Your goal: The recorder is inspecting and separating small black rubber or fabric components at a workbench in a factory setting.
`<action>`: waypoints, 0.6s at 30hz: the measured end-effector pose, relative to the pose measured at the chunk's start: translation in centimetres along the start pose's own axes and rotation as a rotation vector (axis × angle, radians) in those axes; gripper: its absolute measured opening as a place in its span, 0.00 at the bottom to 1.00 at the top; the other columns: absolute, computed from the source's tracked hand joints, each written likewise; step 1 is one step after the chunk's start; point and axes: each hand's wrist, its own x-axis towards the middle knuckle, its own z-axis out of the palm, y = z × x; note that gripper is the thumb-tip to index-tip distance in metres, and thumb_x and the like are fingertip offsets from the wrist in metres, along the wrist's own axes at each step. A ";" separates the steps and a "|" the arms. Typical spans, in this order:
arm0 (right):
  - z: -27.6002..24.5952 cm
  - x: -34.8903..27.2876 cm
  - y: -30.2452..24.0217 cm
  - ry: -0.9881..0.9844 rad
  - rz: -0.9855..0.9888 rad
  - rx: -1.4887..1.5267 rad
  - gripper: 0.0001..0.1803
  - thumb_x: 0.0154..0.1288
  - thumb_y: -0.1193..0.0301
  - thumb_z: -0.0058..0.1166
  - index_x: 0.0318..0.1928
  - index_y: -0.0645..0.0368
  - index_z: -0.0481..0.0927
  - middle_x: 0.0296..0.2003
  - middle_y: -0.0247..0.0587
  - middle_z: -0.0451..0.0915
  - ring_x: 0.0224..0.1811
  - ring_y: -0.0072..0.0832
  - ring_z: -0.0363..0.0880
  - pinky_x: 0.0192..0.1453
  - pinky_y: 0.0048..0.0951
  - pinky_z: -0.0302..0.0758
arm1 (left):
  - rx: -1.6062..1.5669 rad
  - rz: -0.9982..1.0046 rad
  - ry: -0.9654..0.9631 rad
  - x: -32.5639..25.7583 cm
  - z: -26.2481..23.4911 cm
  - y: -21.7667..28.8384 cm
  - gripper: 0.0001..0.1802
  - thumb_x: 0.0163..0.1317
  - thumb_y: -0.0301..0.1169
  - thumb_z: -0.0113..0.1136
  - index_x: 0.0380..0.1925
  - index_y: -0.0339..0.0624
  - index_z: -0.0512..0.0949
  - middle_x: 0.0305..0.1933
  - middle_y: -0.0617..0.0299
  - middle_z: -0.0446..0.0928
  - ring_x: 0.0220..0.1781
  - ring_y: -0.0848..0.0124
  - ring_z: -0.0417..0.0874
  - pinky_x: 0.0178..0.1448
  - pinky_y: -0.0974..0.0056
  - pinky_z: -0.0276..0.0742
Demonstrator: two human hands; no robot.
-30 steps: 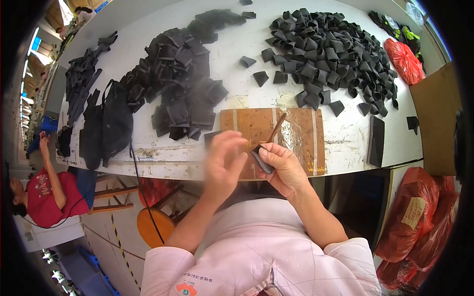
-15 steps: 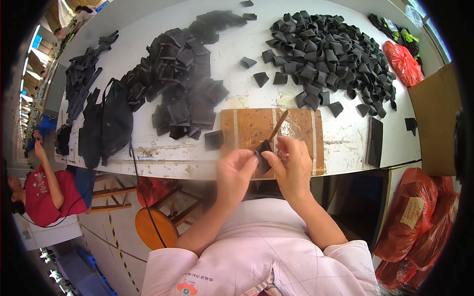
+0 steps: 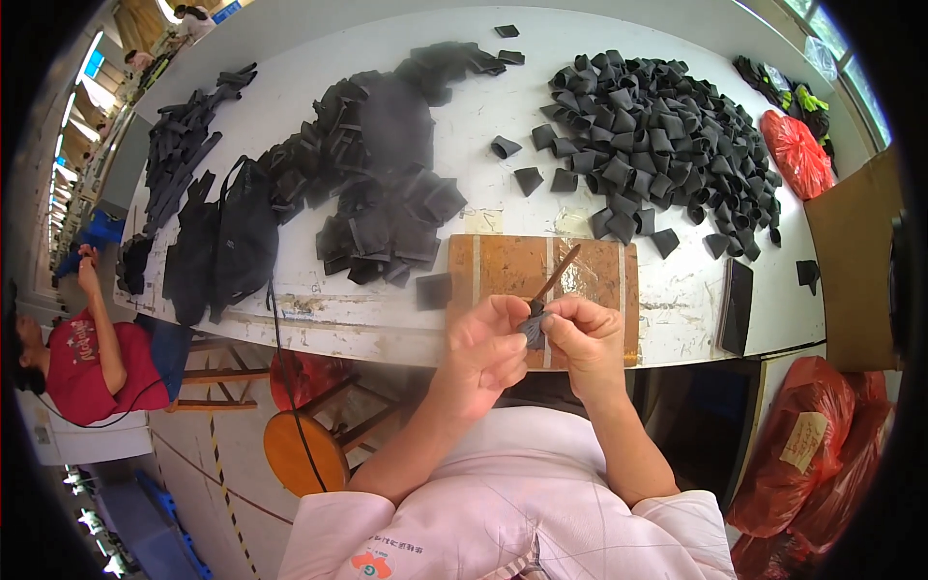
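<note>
Above the near edge of a worn brown board [image 3: 607,290], both my hands pinch a small dark grey fabric piece [image 3: 533,333], which looks bunched between the fingers. My left hand [image 3: 483,353] has its thumb and fingers closed on the piece's left side. My right hand [image 3: 588,338] grips the right side between thumb and forefinger. From the top of the piece a thin brown stick [image 3: 560,272] slants up to the right; its lower end is hidden. A flat dark fabric square [image 3: 434,291] lies at the board's left edge.
A heap of folded dark fabric loops [image 3: 657,135] covers the table's far right. Flat dark pieces [image 3: 387,227] are piled left of centre, beside a black bag [image 3: 246,227] and dark strips [image 3: 179,145]. Red plastic bags [image 3: 797,454] stand lower right; a wooden stool [image 3: 304,449] stands lower left.
The fabric piece, earlier smooth and pointed, now looks crumpled. Both hands have closed in near the foot of the stick. The whole view has shifted slightly.
</note>
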 end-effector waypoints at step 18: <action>-0.7 4.6 -5.7 -0.497 -0.047 -0.032 0.16 0.64 0.60 0.47 0.25 0.58 0.72 0.18 0.23 0.66 0.18 0.10 0.56 0.20 0.14 0.52 | -0.282 -0.119 -0.274 3.6 2.3 2.1 0.12 0.59 0.26 0.50 0.43 0.34 0.69 0.30 0.57 0.76 0.08 0.85 0.58 0.11 0.79 0.51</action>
